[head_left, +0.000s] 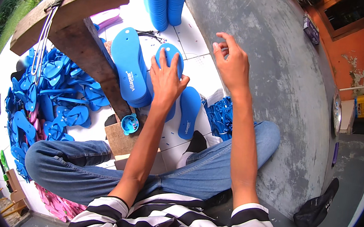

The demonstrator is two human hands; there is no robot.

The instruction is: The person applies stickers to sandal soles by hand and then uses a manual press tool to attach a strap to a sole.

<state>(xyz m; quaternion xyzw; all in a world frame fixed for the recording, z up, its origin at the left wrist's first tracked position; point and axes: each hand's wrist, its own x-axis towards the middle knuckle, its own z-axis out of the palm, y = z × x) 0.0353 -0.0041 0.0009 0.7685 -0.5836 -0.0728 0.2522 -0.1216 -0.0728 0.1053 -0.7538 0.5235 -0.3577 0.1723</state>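
Note:
My left hand (166,81) lies with spread fingers on a blue flip-flop sole (169,50). Just left of it stands a stack of blue soles (127,63), its top sole tilted slightly. My right hand (231,65) is raised to the right over the grey floor, fingers loosely curled and apart, with nothing visible in it. Between my forearms a single blue sole (188,114) rests on the white tiles, and beside it is a bundle of blue straps (221,114). A small blue bowl (130,124) with tiny pieces sits on a wooden block near my left forearm.
A heavy wooden stand (88,37) rises at the left, wire loops (46,37) hanging from it. Beyond it lies a heap of blue flip-flops (55,91). Tall sole stacks (160,2) stand at the far side. Pink straps (59,205) lie near my left knee; a black cap-like item (316,207) is right.

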